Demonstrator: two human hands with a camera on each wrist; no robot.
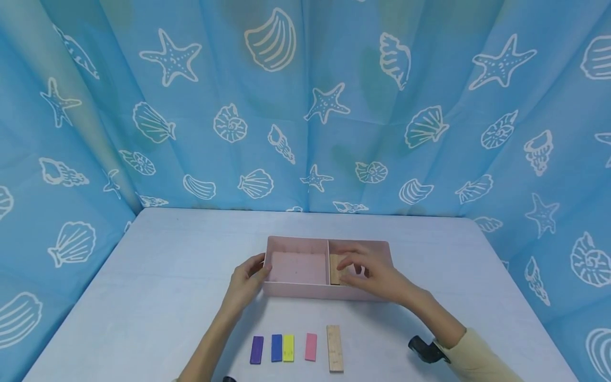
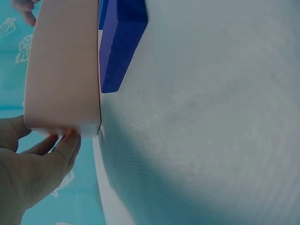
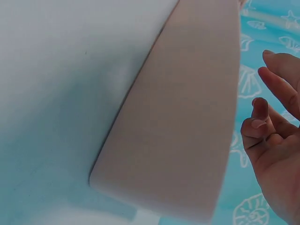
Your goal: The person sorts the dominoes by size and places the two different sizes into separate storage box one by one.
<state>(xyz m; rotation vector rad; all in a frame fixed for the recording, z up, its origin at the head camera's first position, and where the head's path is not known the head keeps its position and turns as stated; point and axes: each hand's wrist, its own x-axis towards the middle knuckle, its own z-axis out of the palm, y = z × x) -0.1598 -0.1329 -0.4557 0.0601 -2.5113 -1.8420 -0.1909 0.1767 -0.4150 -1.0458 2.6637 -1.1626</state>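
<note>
Lying in the right compartment [image 1: 381,251] of the pink box [image 1: 296,290], one wooden block [image 1: 334,273], long axis front-to-back along the divider [image 1: 328,257], just left of the nearer right hand [image 1: 376,273], fingers parted, seemingly grasping nothing, contact unclear; left hand [image 1: 245,281] gripping the box's left end.

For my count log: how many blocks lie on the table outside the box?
5, left to right in front of the box: purple block, blue block, yellow block, pink block, wooden block. The box could hide others.
</note>
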